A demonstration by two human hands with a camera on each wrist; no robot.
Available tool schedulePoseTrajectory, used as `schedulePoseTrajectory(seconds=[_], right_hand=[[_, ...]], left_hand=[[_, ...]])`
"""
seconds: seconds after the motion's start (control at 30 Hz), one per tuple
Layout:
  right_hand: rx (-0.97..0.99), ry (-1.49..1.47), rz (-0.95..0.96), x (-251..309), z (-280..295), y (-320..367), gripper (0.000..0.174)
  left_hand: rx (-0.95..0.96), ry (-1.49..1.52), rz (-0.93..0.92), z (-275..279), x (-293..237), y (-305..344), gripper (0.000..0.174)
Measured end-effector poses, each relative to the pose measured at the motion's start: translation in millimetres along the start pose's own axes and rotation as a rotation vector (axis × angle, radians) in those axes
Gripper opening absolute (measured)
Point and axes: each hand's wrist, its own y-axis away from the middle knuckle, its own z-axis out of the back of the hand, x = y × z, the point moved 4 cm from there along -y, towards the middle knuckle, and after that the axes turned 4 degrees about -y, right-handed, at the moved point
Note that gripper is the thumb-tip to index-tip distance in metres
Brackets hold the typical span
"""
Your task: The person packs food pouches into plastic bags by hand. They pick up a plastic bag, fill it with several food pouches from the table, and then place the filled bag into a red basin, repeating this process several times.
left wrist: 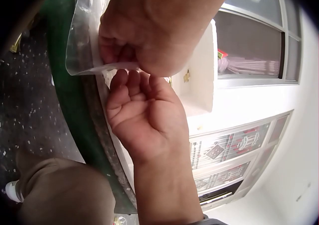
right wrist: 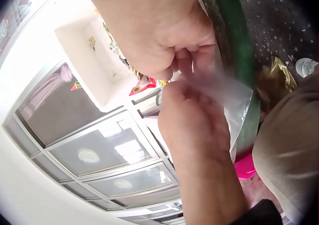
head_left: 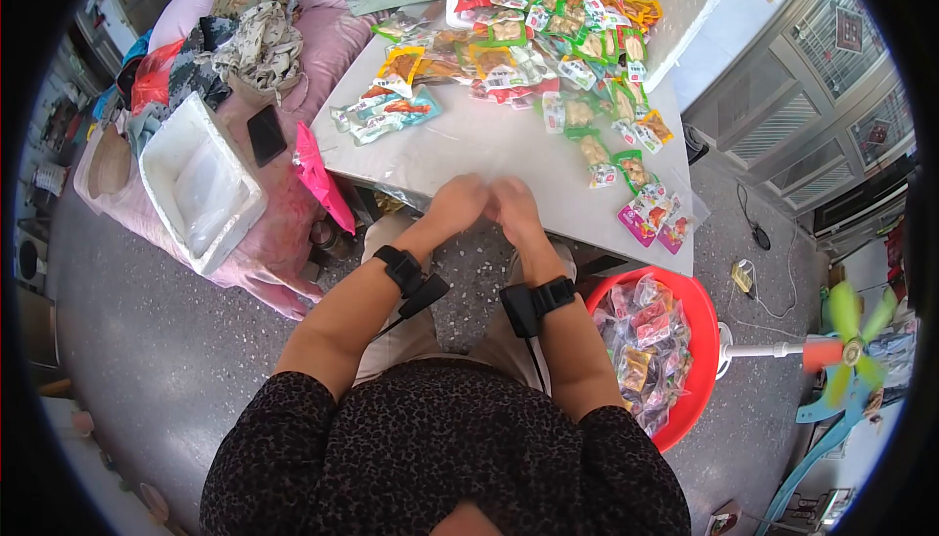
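A clear plastic bag (left wrist: pixel 82 41) spans the meeting point of both hands at the table's near edge. The left hand (head_left: pixel 460 201) grips it with curled fingers; in the left wrist view this hand (left wrist: pixel 149 31) comes from the top. Its fellow, the right hand (head_left: pixel 515 208), has curled fingers with tips at the bag's edge, seen as the lower hand (left wrist: pixel 147 115) there. From the right wrist view, the bag (right wrist: pixel 237 103) hangs out past the left hand (right wrist: pixel 192 120), close by the right hand (right wrist: pixel 164 36). The fingertips partly hide one another where they meet.
Beyond the hands, colourful snack packets (head_left: pixel 577 47) spill from a white foam box (head_left: pixel 685 8) across the table (head_left: pixel 469 145). A red tub (head_left: pixel 699 340) of packets stands by the right knee. On the left are a pink bag (head_left: pixel 321 179) and another foam box (head_left: pixel 201 184).
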Motion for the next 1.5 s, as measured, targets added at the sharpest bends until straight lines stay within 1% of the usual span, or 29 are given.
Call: schedulePoseTrajectory(seconds=[0.1, 0.23, 0.3, 0.4, 0.5, 0.53, 0.6, 0.63, 0.7, 0.73, 0.8, 0.9, 0.93, 0.97, 1.0, 1.1, 1.13, 1.2, 1.23, 1.3, 1.4, 1.5], right_hand=[[0.006, 0.096, 0.020, 4, -3, 3, 0.011], [-0.025, 0.168, 0.045, 5, -4, 3, 0.010], [-0.024, 0.147, 0.037, 3, -1, 1, 0.009], [-0.030, 0.092, 0.015, 1, 0, 0, 0.007], [-0.015, 0.043, -0.014, -5, 9, -5, 0.006], [-0.005, 0.030, -0.023, -7, 12, -8, 0.005], [-0.049, -0.042, -0.009, -7, 15, -8, 0.005], [-0.071, -0.077, 0.000, -6, 13, -6, 0.005], [-0.026, -0.106, 0.035, -6, 6, -5, 0.006], [-0.003, -0.120, 0.053, -6, 4, -4, 0.007], [-0.032, -0.107, 0.028, -3, 5, -3, 0.008], [-0.088, -0.071, 0.025, 6, 5, 1, 0.009], [-0.110, -0.058, 0.031, 8, 5, 1, 0.010], [-0.110, -0.018, 0.050, 10, 6, 0, 0.010], [-0.110, 0.022, 0.069, 11, 7, -2, 0.010], [-0.106, 0.136, 0.126, 14, 9, -6, 0.011], [-0.104, 0.173, 0.145, 15, 10, -8, 0.012], [-0.206, 0.541, 0.363, 20, 22, -14, 0.016], [-0.255, 0.727, 0.474, 26, 28, -17, 0.019], [-0.361, 0.857, 0.634, 40, 48, -18, 0.023], [-0.548, 1.107, 0.819, 62, 87, -20, 0.032], [-0.702, 1.302, 0.731, 84, 113, -17, 0.041]], left_hand=[[0.030, 0.086, 0.097, -1, 4, -1, 0.022], [0.041, 0.170, 0.119, -2, 10, -4, 0.022], [0.046, 0.203, 0.119, -1, 11, -4, 0.023], [0.068, 0.295, 0.190, 2, 9, -2, 0.022], [-0.025, 0.356, 0.309, -7, 30, -6, 0.016], [-0.054, 0.395, 0.311, -8, 33, -6, 0.016], [-0.111, 0.476, 0.308, -7, 34, -4, 0.016], [-0.117, 0.381, 0.250, -6, 28, -3, 0.015], [-0.129, 0.191, 0.137, -3, 11, 0, 0.014], [-0.132, 0.160, 0.108, -2, 4, 2, 0.016], [-0.136, 0.094, 0.050, 4, -10, 3, 0.019], [-0.070, -0.012, 0.134, 17, -14, 2, 0.016], [-0.155, -0.056, 0.115, 20, -10, 2, 0.016], [-0.241, -0.101, 0.095, 21, -4, 1, 0.015], [-0.326, -0.145, 0.075, 30, -8, 0, 0.015], [-0.462, -0.433, -0.227, 52, -33, -1, 0.010], [-0.401, -0.484, -0.239, 48, -31, -4, 0.009], [-0.280, -0.581, -0.267, 34, -25, -9, 0.007], [-0.218, -0.586, -0.250, 24, -20, -10, 0.007], [-0.095, -0.595, -0.212, 2, -9, -7, 0.006], [-0.035, -0.540, -0.072, -20, -4, -6, 0.006], [-0.011, -0.496, -0.029, -20, -12, -10, 0.007]])
